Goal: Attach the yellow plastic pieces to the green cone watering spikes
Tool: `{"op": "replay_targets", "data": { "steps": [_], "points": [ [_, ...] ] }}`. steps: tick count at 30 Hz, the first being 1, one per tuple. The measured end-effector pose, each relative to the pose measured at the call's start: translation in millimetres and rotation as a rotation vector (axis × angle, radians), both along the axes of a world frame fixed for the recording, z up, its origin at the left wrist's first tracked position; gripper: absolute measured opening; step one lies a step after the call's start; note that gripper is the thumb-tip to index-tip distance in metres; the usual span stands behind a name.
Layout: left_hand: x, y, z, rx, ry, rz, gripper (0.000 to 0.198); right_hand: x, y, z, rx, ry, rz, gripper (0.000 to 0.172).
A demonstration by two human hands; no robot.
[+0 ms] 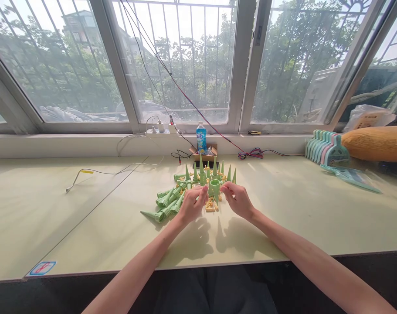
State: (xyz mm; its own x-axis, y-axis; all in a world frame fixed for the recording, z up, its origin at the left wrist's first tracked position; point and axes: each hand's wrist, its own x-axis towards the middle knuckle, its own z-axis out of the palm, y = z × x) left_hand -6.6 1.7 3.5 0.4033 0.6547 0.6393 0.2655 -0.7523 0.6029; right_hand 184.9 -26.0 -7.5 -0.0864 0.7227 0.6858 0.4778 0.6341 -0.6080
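Note:
A green plastic cone (214, 188) is held between both hands over the table, its open round end facing me. My left hand (192, 205) pinches its left side with fingers curled. My right hand (238, 199) pinches its right side the same way. Small yellow pieces (211, 206) lie on the table just below the cone. A heap of green cones (167, 201) lies on its side left of my left hand. Several more green cones (207, 171) stand upright, tips up, just behind the hands.
A blue bottle (201, 138) and a small cardboard box (205, 155) stand by the window sill. Cables (254, 153) run along the back. Pastel plastic items (325, 148) and a yellow cushion (376, 143) sit at the right. The table's front edge (218, 263) is near me.

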Motion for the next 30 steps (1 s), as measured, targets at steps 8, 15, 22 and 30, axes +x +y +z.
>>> {"op": "replay_targets", "data": {
  "steps": [8, 15, 22, 30],
  "points": [
    [-1.1, -6.0, 7.4, -0.157, 0.028, -0.034, 0.077, -1.8, -4.9, 5.3, 0.076, -0.050, 0.082, 0.025],
    [-3.6, -7.5, 9.4, -0.228, 0.109, -0.011, 0.082, -1.7, -5.1, 5.9, 0.139, -0.133, 0.098, 0.020],
    [-2.7, -5.3, 9.4, -0.309, 0.013, -0.078, 0.080, -3.1, -9.3, 10.4, 0.126, -0.128, 0.129, 0.022],
    [-2.6, -5.4, 10.1, -0.302, 0.018, -0.084, 0.072, -3.3, -9.8, 10.6, 0.061, -0.097, 0.140, 0.026]
  ]
}}
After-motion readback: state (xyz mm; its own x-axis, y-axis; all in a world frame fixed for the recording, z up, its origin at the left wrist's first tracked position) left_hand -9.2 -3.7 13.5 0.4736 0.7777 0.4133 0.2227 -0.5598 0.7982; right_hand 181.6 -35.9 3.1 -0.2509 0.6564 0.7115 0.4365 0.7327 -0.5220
